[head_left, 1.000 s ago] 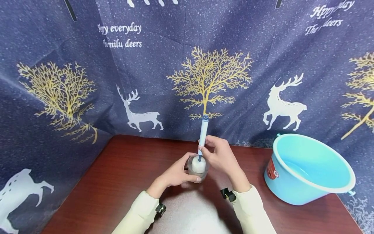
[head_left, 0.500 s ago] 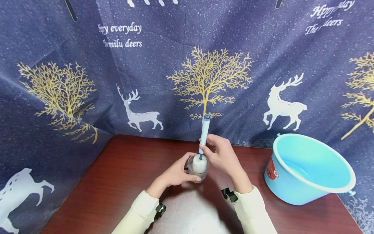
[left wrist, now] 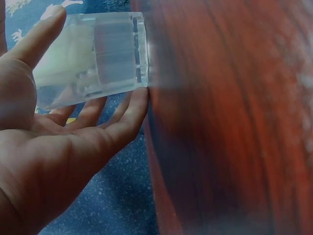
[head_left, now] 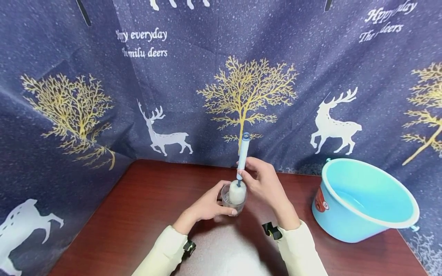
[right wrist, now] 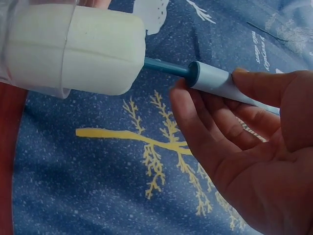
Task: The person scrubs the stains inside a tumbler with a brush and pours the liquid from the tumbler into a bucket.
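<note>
A clear cup stands on the brown table, with my left hand holding it around the side. In the left wrist view, the thumb and fingers lie on opposite sides of the cup. The white sponge head of a cup brush sits partly inside the cup, its upper part out past the rim. My right hand pinches the light blue handle low down, near the dark blue stem. The brush stands nearly upright, leaning slightly right.
To the right on the table is a large light blue bucket with a red label. Behind the table hangs a dark blue cloth printed with white deer and golden trees.
The right hand and brush have risen a little and shifted slightly right, so more of the sponge head shows above the cup. The left hand and the cup stay in place.
</note>
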{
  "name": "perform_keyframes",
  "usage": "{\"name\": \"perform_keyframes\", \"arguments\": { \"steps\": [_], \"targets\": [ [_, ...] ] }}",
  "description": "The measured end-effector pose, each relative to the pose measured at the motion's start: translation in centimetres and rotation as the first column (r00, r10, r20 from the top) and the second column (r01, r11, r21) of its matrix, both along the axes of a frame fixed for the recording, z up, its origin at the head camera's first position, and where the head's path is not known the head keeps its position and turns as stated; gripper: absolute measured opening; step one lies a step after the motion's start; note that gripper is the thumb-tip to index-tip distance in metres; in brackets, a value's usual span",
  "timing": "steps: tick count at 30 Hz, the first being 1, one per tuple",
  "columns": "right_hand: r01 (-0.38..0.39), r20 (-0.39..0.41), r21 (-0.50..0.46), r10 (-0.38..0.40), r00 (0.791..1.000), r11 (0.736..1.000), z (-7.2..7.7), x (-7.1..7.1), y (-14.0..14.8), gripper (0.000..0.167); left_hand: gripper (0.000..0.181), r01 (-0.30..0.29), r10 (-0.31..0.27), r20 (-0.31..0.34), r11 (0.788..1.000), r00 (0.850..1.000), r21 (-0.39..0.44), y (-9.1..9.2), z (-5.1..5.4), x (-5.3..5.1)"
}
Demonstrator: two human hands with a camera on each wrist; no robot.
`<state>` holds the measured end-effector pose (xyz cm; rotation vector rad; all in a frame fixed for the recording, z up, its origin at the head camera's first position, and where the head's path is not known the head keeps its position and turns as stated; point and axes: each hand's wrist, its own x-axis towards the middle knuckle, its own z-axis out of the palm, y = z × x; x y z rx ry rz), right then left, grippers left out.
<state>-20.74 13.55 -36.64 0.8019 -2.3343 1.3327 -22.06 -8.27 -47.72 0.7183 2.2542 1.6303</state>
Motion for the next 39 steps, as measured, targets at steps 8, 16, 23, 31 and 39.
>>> {"name": "perform_keyframes", "arguments": {
  "steps": [8, 16, 23, 31, 39],
  "targets": [
    [0.011, -0.020, 0.005, -0.011, 1.000, 1.000, 0.30, 0.29, -0.04, 0.012, 0.081, 0.006, -0.007, 0.003, 1.000, 1.000, 0.023, 0.02, -0.14, 0.01],
    [0.015, -0.037, 0.007, -0.015, 0.999, 1.000, 0.45, 0.47, -0.22, 0.011, 0.082, 0.005, -0.005, 0.004, 1.000, 1.000, 0.025, 0.03, -0.05, -0.09],
    [0.012, -0.018, 0.004, -0.012, 1.000, 1.000, 0.47, 0.70, -0.31, 0.010, 0.081, 0.004, -0.004, -0.007, 1.000, 1.000, 0.020, 0.05, -0.23, -0.15],
    [-0.003, -0.014, -0.028, 0.002, 1.000, 1.000, 0.22, 0.64, -0.47, 0.011, 0.079, 0.014, -0.014, -0.017, 1.000, 1.000, 0.019, 0.11, -0.04, -0.01],
    [0.002, -0.058, -0.024, -0.003, 0.998, 1.000, 0.06, 0.47, -0.64, 0.023, 0.079, 0.007, -0.007, -0.019, 1.000, 1.000, 0.011, 0.05, -0.15, -0.01]
  ]
}}
